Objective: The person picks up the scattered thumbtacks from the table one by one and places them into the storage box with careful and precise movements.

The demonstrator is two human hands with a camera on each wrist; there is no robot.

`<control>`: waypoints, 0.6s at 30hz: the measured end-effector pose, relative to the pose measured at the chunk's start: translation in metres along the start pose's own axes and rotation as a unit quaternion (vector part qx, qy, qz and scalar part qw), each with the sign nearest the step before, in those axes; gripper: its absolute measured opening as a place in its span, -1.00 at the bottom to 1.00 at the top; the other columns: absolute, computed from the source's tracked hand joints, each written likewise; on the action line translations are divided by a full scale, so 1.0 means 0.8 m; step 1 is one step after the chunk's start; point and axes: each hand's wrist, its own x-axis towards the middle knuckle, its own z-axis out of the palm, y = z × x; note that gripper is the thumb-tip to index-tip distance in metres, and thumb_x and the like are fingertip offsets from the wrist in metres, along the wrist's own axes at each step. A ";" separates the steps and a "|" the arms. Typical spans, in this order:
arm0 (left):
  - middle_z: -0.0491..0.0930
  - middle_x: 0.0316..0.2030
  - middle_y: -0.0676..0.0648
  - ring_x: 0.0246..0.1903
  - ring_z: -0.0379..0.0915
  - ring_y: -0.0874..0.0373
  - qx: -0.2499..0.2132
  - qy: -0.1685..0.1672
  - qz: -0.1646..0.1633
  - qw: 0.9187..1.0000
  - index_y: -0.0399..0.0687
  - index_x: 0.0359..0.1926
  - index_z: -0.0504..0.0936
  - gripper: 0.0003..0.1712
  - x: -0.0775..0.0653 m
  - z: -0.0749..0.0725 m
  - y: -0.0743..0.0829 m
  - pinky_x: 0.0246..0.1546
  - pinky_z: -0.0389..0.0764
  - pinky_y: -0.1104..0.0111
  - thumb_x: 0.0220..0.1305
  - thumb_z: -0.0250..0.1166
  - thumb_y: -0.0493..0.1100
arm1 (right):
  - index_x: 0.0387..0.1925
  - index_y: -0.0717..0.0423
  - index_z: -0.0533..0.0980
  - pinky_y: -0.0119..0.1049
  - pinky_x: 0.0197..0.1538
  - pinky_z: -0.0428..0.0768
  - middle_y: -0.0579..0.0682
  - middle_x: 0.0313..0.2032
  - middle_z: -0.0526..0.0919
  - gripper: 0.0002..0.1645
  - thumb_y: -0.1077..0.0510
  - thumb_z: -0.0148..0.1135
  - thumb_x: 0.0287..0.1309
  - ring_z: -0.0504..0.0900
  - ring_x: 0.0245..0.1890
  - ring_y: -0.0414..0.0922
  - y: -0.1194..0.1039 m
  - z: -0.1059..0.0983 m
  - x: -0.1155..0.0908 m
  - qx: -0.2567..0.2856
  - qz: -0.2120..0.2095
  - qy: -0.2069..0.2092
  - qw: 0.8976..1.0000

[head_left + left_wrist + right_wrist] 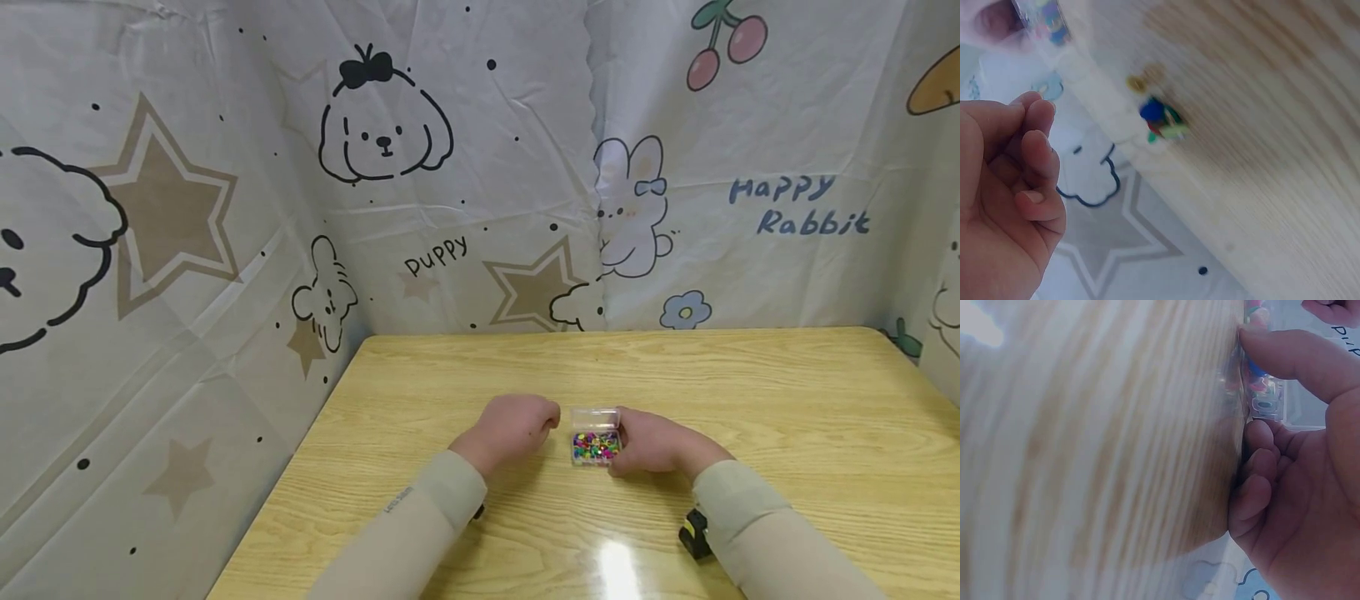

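A small clear plastic box (596, 463) stands on the table with its hinged lid (595, 418) raised. Small multicoloured pieces (596, 447) that look like push pins fill it. My right hand (654, 442) grips the box's right side, thumb at the front and fingers behind. Left of the box, my left hand (517, 425) hovers with curled fingers, thumb and index tips together; no object shows between them. A little loose pile of push pins (1163, 119) lies on the table near that hand in the left wrist view; the left hand hides it in the head view.
The wooden table (420, 367) reaches back to a printed cloth curtain (480, 183) that hangs along its far and left sides. Black wrist devices (696, 534) sit under the sleeves.
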 end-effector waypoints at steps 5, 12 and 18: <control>0.64 -0.28 0.20 -0.35 0.48 0.35 -0.002 -0.006 -0.032 0.999 0.16 -0.22 0.64 -0.75 -0.003 0.003 -0.020 -0.35 0.58 0.37 0.35 0.05 -0.23 | -0.07 0.10 0.37 -0.18 -0.25 0.43 -0.06 -0.31 0.52 -0.34 0.15 0.52 -0.26 0.40 -0.39 -0.12 0.001 0.000 0.000 -0.002 -0.004 -0.001 1.000; 0.61 -0.34 0.18 -0.41 0.44 0.32 -0.017 -0.031 -0.070 0.997 0.15 -0.27 0.63 -0.81 -0.008 0.006 -0.041 -0.39 0.57 0.35 0.33 0.09 -0.20 | -0.07 0.09 0.37 -0.18 -0.24 0.44 -0.05 -0.31 0.52 -0.33 0.15 0.51 -0.28 0.41 -0.38 -0.13 -0.001 -0.002 -0.001 -0.001 -0.001 0.000 1.000; 0.47 -0.55 0.17 -0.56 0.33 0.25 -0.023 -0.070 -0.093 0.993 0.16 -0.48 0.49 -0.82 -0.012 0.014 -0.053 -0.57 0.43 0.32 0.29 0.14 -0.13 | -0.08 0.10 0.37 -0.19 -0.25 0.43 -0.05 -0.33 0.51 -0.34 0.15 0.51 -0.27 0.41 -0.39 -0.13 -0.002 -0.002 -0.002 -0.004 -0.001 0.000 1.000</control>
